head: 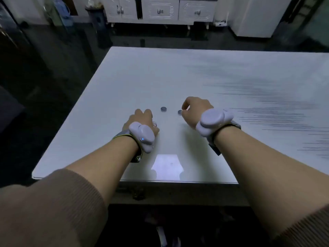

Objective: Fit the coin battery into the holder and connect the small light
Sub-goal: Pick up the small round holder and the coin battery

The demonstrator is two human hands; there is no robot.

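A small dark round disc (163, 109), which looks like a coin battery, lies flat on a white table (195, 73), a little nearer than the table's middle. It sits alone, touched by nothing, in the gap between the two hands and slightly beyond them.

Just to its right, a second dark round piece (180, 112) rests at the fingertips of the right hand (195, 109). That hand is curled, fingers bent down toward the table, and its fingertips touch or pinch the piece; whether the piece is lifted or still on the surface cannot be told, nor whether it is a battery or the holder.

To the left of the disc and a little nearer, the left hand (142, 118) rests knuckles up with its fingers folded under. A small clear, glassy thing (154, 124) peeks out at its right edge, just beside the fingers; it may be the small light, but it is too small and too hidden to say, and whether the hand grips it cannot be told.

Each wrist carries a pale grey rounded device on a strap: one on the left wrist (142, 136), showing a tiny blue light, and one on the right wrist (212, 120). Both forearms are bare, with brown sleeves (53, 207) pushed up near the elbows.

Beyond the table's far edge stand white cabinets (160, 10) on a dark floor.
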